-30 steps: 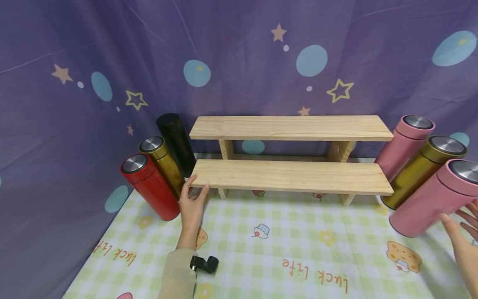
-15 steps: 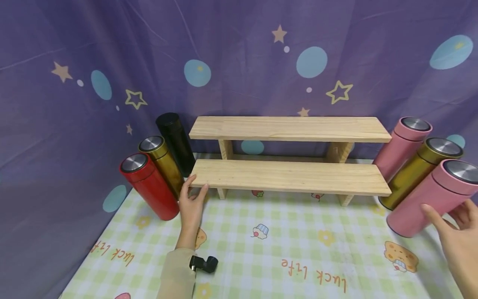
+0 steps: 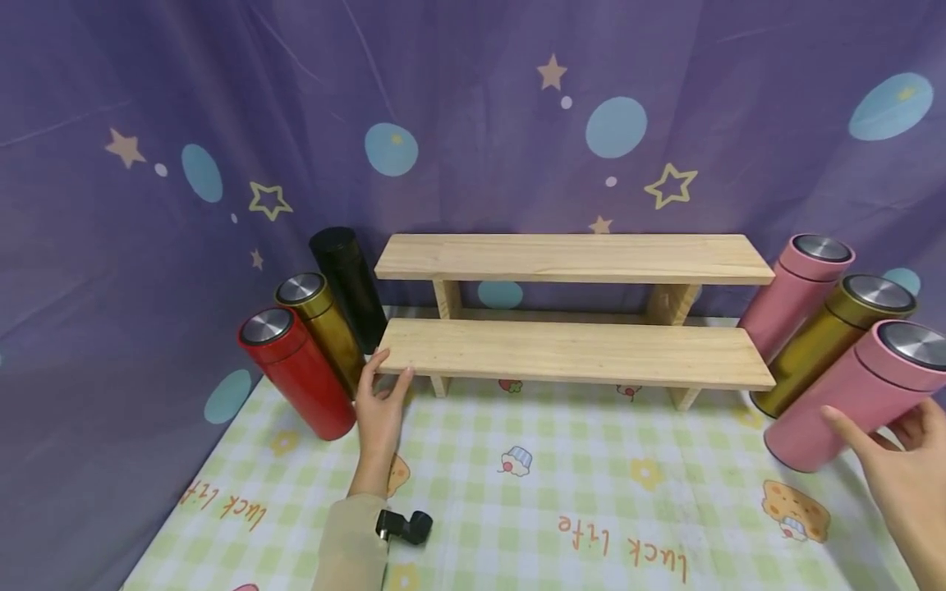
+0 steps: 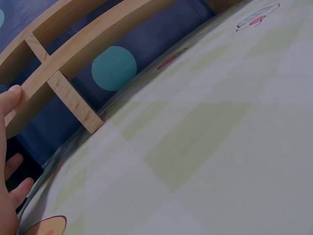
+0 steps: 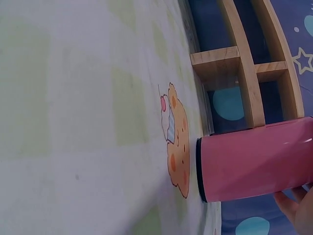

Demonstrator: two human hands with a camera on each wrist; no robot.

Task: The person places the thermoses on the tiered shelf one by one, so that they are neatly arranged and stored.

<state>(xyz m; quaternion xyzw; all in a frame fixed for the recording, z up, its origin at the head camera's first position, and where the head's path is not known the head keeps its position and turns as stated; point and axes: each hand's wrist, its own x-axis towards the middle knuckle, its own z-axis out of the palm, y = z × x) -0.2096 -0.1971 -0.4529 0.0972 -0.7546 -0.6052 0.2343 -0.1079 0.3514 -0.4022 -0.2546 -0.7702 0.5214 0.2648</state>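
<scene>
A two-tier wooden shelf (image 3: 576, 351) stands at the back of the table. My left hand (image 3: 380, 419) grips the front left corner of its lower board, with the thumb on the front edge, as the left wrist view also shows. At the right, my right hand (image 3: 905, 472) holds the nearest pink thermos (image 3: 850, 402) around its lower body. Its thumb lies on the near side and the other fingers go behind. In the right wrist view, the pink thermos (image 5: 254, 161) has its dark-rimmed base close to the tablecloth.
Left of the shelf stand a red thermos (image 3: 303, 377), a gold one (image 3: 328, 332) and a black one (image 3: 351, 283). Behind the held thermos are another gold thermos (image 3: 824, 336) and another pink thermos (image 3: 787, 300). A checked tablecloth (image 3: 532, 509) covers the table; a purple curtain (image 3: 473, 49) hangs behind.
My right hand has moved left and taken hold of the front pink thermos, which it stood apart from a second ago. The left hand stays at the shelf corner.
</scene>
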